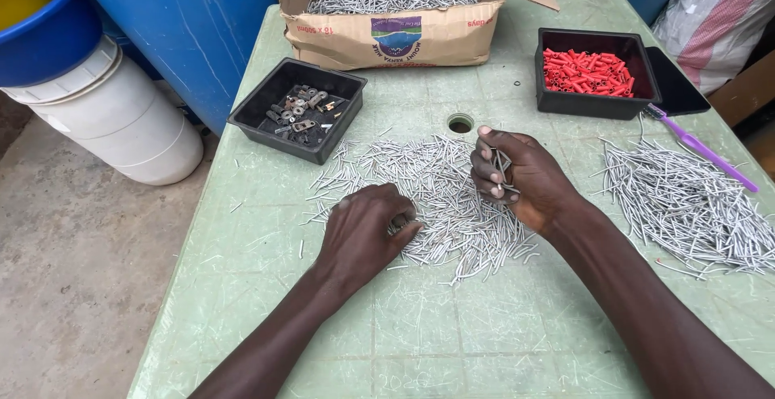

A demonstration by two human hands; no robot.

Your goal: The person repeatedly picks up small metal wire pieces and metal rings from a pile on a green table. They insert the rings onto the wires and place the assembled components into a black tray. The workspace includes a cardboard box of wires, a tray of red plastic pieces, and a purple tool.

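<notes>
— Forearms come in from the bottom edge, both over the pale green bench (452,326). What is the left hand (365,225) doing?

— It lies palm down on the near left edge of the middle heap of thin grey metal pins (436,197), fingers (404,223) curled narrow onto the pins; whether it has any pinched I cannot tell.

— And the right hand (517,175)?

— Raised a little over the right part of the same heap, fingers closed around a small bunch of pins (500,165) that stands upright in its grip.

— Where are the other pins?

— A second heap (686,201) spreads over the right side of the bench, well apart from the hands. More fill the open cardboard box (387,36) at the far edge.

— Anything else?

— A black tray of dark metal lugs (300,108) sits far left of the middle heap. Another black tray holding red plastic sleeves (588,72) stands far right, and a purple toothbrush (702,147) lies just beside it. A round hole (460,123) in the bench shows beyond the middle heap. Left of the bench stand a blue drum (194,28) and a white bucket (121,121).
</notes>
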